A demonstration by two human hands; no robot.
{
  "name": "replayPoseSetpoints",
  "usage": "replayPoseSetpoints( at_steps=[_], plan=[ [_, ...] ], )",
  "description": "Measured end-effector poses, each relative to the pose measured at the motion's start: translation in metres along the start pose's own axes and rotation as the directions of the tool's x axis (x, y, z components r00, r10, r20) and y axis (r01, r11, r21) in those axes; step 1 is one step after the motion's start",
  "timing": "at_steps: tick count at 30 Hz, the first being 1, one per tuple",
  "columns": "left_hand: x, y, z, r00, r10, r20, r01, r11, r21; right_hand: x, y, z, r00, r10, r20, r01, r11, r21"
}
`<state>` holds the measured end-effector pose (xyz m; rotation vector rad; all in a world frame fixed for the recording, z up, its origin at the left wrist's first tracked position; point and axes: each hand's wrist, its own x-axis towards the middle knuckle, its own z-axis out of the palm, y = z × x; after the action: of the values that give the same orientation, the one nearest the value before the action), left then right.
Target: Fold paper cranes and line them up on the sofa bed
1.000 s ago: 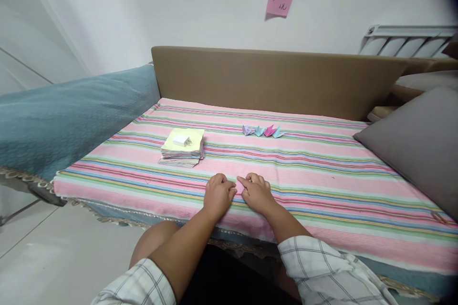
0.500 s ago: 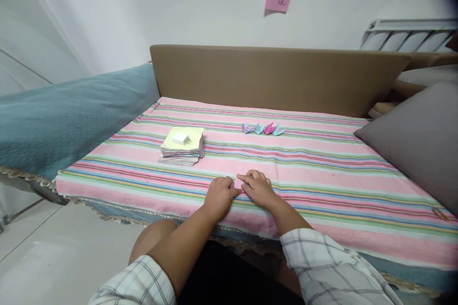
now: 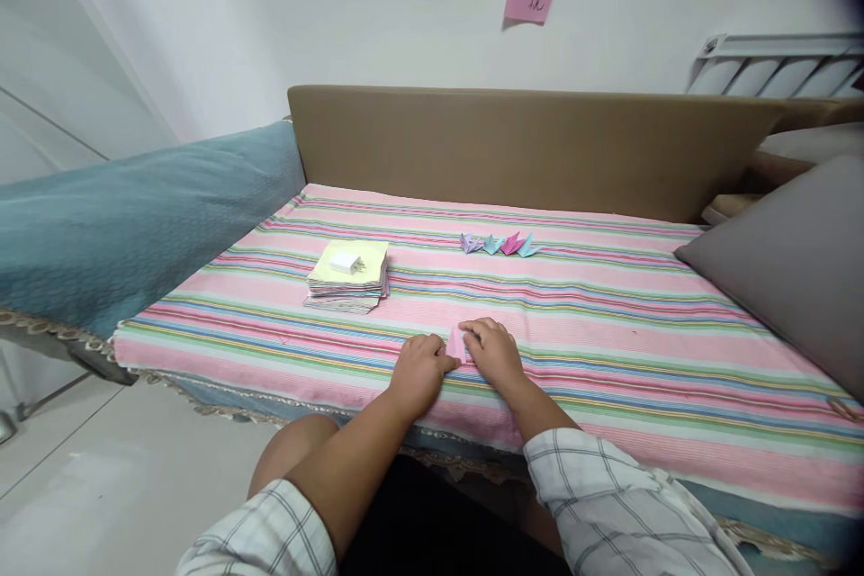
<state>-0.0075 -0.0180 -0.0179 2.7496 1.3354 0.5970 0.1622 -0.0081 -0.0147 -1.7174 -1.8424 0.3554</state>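
Note:
A small piece of pink folded paper (image 3: 456,345) lies on the striped cloth between my two hands. My left hand (image 3: 419,371) rests at its left side, fingers curled, with the thumb pressing the paper's lower edge. On the other side, my right hand (image 3: 496,353) has its fingers bent and pinches the paper's right edge near the top. Parts of the paper are hidden under my fingers. Farther back stands a row of several folded paper cranes (image 3: 511,244) in purple, blue and pink.
To the left is a stack of square paper (image 3: 347,292) with a white plug adapter (image 3: 345,263) on top. A grey cushion (image 3: 796,261) lies at the right. The brown backrest (image 3: 526,148) borders the pink striped cloth (image 3: 607,288) at the back.
My right hand has shifted slightly up and right along the pink paper, so more of the paper shows. My left hand stays at its left side. The view has shifted slightly.

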Motion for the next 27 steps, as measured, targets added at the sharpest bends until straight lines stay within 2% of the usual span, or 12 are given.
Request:
replayPoseSetpoints(
  at_steps=[4, 6, 9, 13, 20, 27],
  plan=[
    [-0.001, 0.000, 0.001, 1.000, -0.008, -0.010, 0.008, 1.000, -0.004, -0.009, 0.000, -0.005, 0.982, -0.188, -0.032, 0.191, 0.974, 0.123],
    [-0.001, 0.000, 0.001, 1.000, 0.000, -0.008, 0.000, 1.000, 0.000, -0.014, -0.003, -0.007, 0.964, -0.267, 0.010, 0.263, 0.956, 0.129],
    [0.000, 0.000, 0.000, 1.000, 0.013, -0.021, -0.013, 1.000, 0.006, -0.019, -0.007, -0.007, 0.944, -0.320, 0.081, 0.312, 0.945, 0.098],
    [0.000, 0.001, -0.001, 1.000, 0.009, -0.015, -0.009, 1.000, 0.007, -0.019, -0.009, -0.003, 0.951, -0.288, 0.116, 0.284, 0.958, 0.049],
    [0.000, 0.002, 0.000, 1.000, -0.001, 0.013, 0.000, 0.999, 0.038, -0.016, -0.008, 0.001, 0.971, -0.199, 0.135, 0.192, 0.979, 0.063],
    [-0.001, 0.002, 0.000, 1.000, 0.001, -0.014, 0.000, 0.999, 0.038, -0.009, -0.011, 0.006, 0.979, -0.101, 0.179, 0.113, 0.992, -0.058]
  ],
)
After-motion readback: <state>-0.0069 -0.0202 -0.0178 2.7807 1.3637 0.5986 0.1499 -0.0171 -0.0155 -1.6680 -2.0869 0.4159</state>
